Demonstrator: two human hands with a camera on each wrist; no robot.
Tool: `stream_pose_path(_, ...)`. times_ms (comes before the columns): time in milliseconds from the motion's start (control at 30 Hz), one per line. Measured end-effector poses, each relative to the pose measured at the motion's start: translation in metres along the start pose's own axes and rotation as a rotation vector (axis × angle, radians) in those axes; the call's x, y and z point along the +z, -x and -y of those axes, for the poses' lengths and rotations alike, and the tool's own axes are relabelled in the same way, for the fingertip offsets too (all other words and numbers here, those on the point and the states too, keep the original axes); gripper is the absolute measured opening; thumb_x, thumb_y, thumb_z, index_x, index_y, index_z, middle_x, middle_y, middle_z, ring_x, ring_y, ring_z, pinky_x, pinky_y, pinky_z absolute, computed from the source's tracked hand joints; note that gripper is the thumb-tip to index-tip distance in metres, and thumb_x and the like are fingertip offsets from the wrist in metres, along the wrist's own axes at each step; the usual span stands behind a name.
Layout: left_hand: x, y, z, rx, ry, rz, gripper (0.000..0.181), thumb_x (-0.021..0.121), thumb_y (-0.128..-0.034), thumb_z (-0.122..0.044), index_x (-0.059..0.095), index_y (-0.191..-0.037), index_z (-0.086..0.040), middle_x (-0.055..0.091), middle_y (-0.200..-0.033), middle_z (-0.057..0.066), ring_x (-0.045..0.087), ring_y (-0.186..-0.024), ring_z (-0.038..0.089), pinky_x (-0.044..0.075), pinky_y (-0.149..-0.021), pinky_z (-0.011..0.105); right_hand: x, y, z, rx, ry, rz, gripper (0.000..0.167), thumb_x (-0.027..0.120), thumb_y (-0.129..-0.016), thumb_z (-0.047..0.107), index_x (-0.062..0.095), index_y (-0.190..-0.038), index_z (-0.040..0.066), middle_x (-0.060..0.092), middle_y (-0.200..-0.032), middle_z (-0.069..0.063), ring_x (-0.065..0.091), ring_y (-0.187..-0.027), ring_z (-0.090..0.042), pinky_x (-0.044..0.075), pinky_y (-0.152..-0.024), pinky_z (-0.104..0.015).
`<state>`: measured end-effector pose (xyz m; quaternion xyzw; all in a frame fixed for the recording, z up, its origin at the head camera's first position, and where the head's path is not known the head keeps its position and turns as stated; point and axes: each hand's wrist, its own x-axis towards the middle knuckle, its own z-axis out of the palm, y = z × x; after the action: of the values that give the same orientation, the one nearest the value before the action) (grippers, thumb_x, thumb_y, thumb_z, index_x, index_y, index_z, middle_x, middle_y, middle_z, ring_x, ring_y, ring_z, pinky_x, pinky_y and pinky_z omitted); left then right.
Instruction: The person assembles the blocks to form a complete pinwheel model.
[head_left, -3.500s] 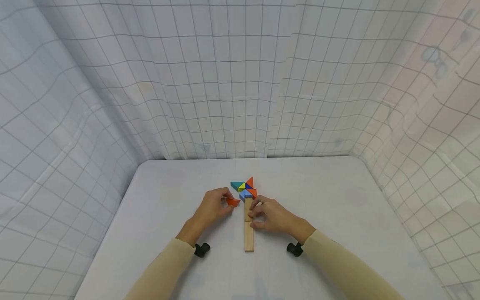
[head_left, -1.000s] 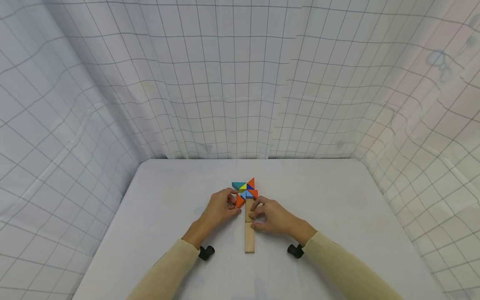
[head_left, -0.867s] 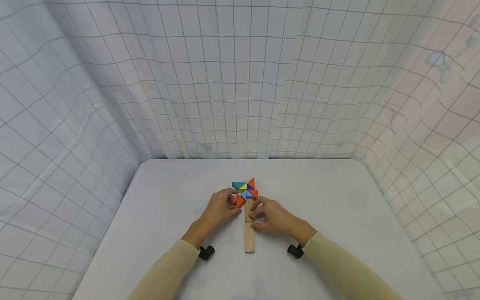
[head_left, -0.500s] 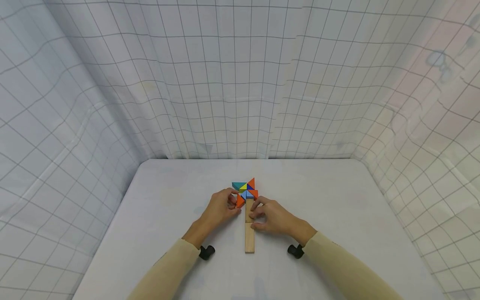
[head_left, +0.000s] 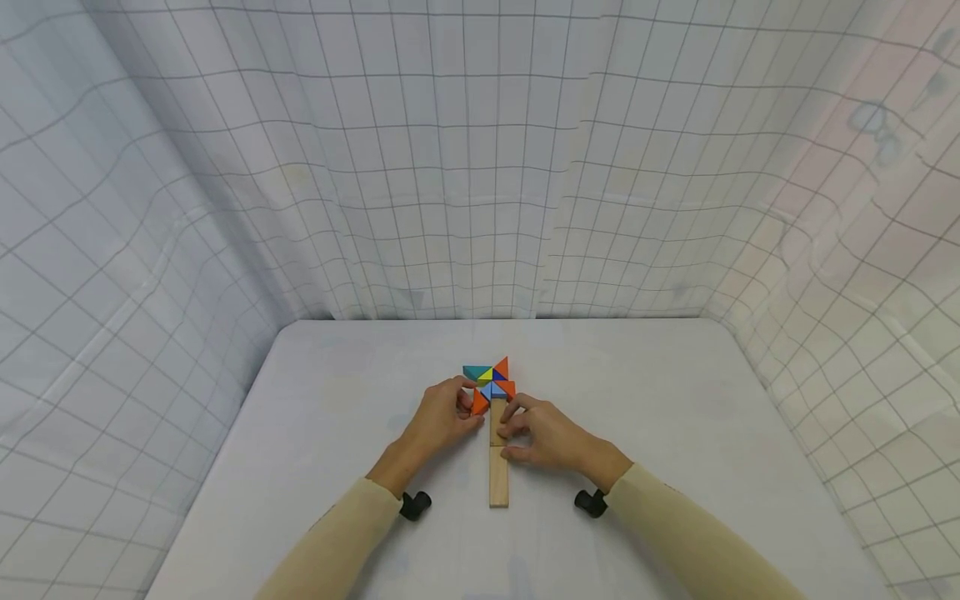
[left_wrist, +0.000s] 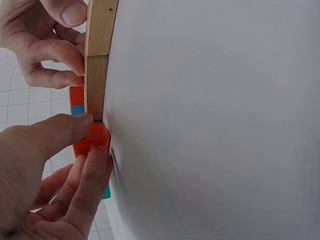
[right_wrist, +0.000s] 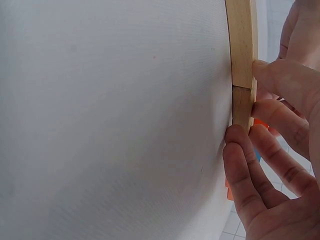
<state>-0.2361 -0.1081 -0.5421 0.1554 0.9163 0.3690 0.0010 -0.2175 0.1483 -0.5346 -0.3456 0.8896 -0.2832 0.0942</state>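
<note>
My left hand (head_left: 442, 414) pinches an orange triangular block (head_left: 479, 402) between thumb and fingers, at the left of the blue blocks. In the left wrist view that orange block (left_wrist: 92, 139) lies against the end of the wooden strip. The fingertips of my right hand (head_left: 545, 432) rest on the top and right side of two plain wooden blocks (head_left: 498, 479) laid end to end. In the right wrist view, the right thumb touches the nearer wooden block (right_wrist: 241, 45), and other fingers touch the farther one (right_wrist: 242, 107).
Beyond the wooden strip, several triangular blocks form a pinwheel: teal (head_left: 476, 372), yellow (head_left: 486, 375), dark blue (head_left: 499, 374), light blue (head_left: 498, 389) and two more orange ones (head_left: 503, 367). They lie on a white table (head_left: 637, 400) with gridded white curtains (head_left: 450, 167) around it.
Since the oldest frame, my left hand has moved right and turned the orange block, bringing it against the blue blocks. Over the last second both hands have stayed almost still.
</note>
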Motion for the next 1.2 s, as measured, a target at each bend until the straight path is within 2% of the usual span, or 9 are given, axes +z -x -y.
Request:
stream_pose_path(433,0.004,-0.001,0.000,-0.012,0.000,-0.025,0.051,0.099,-0.0938,-0.008,0.075,-0.138,0.000,0.075,-0.096,0.003,0.066,-0.083,0.010,0.063,-0.079,0.024,0.000,0.001,0.001,-0.008,-0.006,-0.008,0.028,0.096,-0.101,0.026,0.091,-0.124,0.013,0.070,-0.133,0.001,0.075,-0.114,-0.012,0.067,-0.103,-0.030)
stream_pose_path(633,0.006,-0.001,-0.001,-0.026,0.004,-0.028,0.052,0.099,-0.0940,-0.009,0.074,-0.139,-0.001,0.074,-0.097,0.004,0.065,-0.084,0.011,0.062,-0.078,0.024,0.000,0.001,0.002,-0.005,0.004,-0.010,0.027,0.096,-0.100,0.027,0.091,-0.124,0.013,0.071,-0.133,0.001,0.075,-0.115,-0.013,0.067,-0.105,-0.032)
stream_pose_path(733,0.006,0.000,0.000,-0.012,0.009,-0.038,0.052,0.099,-0.0936,-0.008,0.074,-0.138,0.001,0.074,-0.096,0.005,0.066,-0.084,0.011,0.063,-0.078,0.026,0.000,0.001,0.002,-0.001,0.006,-0.007,0.028,0.096,-0.100,0.027,0.091,-0.124,0.013,0.071,-0.133,0.001,0.075,-0.115,-0.013,0.067,-0.106,-0.032)
stream_pose_path(767,0.009,-0.001,0.004,0.014,0.011,-0.051,0.050,0.098,-0.0939,-0.009,0.074,-0.136,0.002,0.073,-0.096,0.005,0.065,-0.083,0.011,0.062,-0.077,0.025,0.000,0.000,0.002,-0.001,0.006,-0.007,0.028,0.096,-0.100,0.027,0.091,-0.124,0.013,0.071,-0.133,0.001,0.075,-0.116,-0.013,0.067,-0.106,-0.032)
stream_pose_path(900,0.011,-0.002,0.009,0.041,0.027,-0.068,0.048,0.099,-0.0924,-0.008,0.074,-0.133,0.002,0.072,-0.095,0.004,0.064,-0.082,0.010,0.061,-0.075,0.024,0.000,0.001,0.002,-0.002,0.008,-0.007,0.028,0.096,-0.101,0.027,0.091,-0.124,0.013,0.071,-0.133,0.001,0.075,-0.115,-0.013,0.067,-0.106,-0.032)
stream_pose_path(1100,0.009,-0.003,0.005,-0.001,0.024,-0.045,0.049,0.099,-0.0930,-0.008,0.076,-0.135,0.002,0.074,-0.098,0.005,0.066,-0.085,0.011,0.064,-0.080,0.027,-0.001,0.001,0.002,-0.006,0.010,-0.009,0.027,0.095,-0.101,0.027,0.091,-0.124,0.013,0.071,-0.134,0.001,0.075,-0.115,-0.012,0.067,-0.105,-0.032)
stream_pose_path(1200,0.009,-0.002,0.004,-0.007,0.022,-0.044,0.049,0.099,-0.0933,-0.008,0.076,-0.136,0.001,0.074,-0.097,0.005,0.066,-0.085,0.010,0.063,-0.079,0.025,-0.001,0.001,0.001,-0.002,0.007,-0.005,0.028,0.095,-0.101,0.027,0.091,-0.124,0.013,0.071,-0.133,0.001,0.074,-0.115,-0.012,0.067,-0.105,-0.032)
